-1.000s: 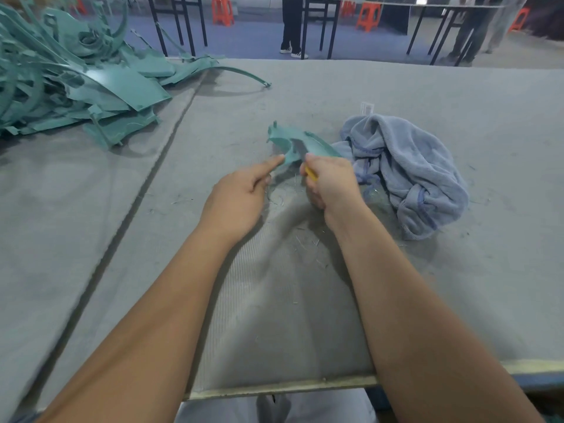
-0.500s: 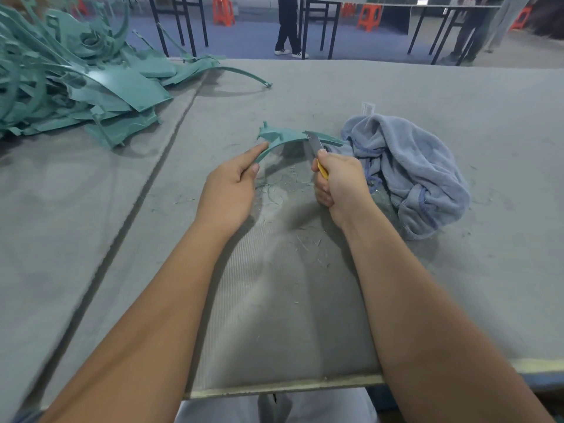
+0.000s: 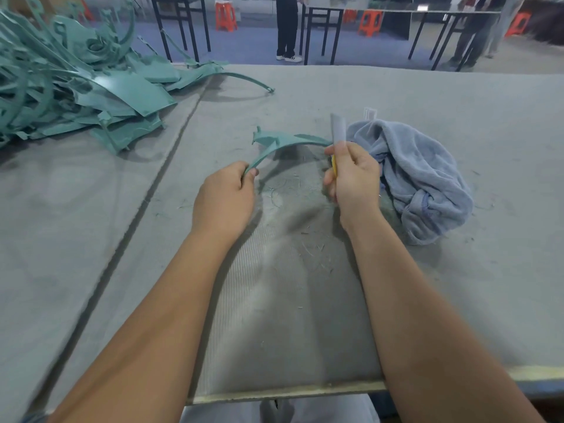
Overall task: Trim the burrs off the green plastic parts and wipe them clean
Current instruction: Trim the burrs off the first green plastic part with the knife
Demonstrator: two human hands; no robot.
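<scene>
A curved green plastic part (image 3: 282,143) arches above the grey table between my hands. My left hand (image 3: 224,198) pinches its near left end. My right hand (image 3: 354,178) is closed around a yellow-handled knife (image 3: 338,132) whose blurred blade points up, at the part's right end. A crumpled blue-grey cloth (image 3: 418,175) lies just right of my right hand. Thin green shavings (image 3: 293,190) lie scattered on the table under the part.
A big heap of green plastic parts (image 3: 70,87) fills the far left of the table (image 3: 457,285). A seam (image 3: 143,203) runs diagonally through the table cover. Beyond the table stand black-legged tables, orange stools and people's legs.
My right hand with the knife has slid right along the part's edge to its right end. My left hand has shifted its pinch toward the part's near left end.
</scene>
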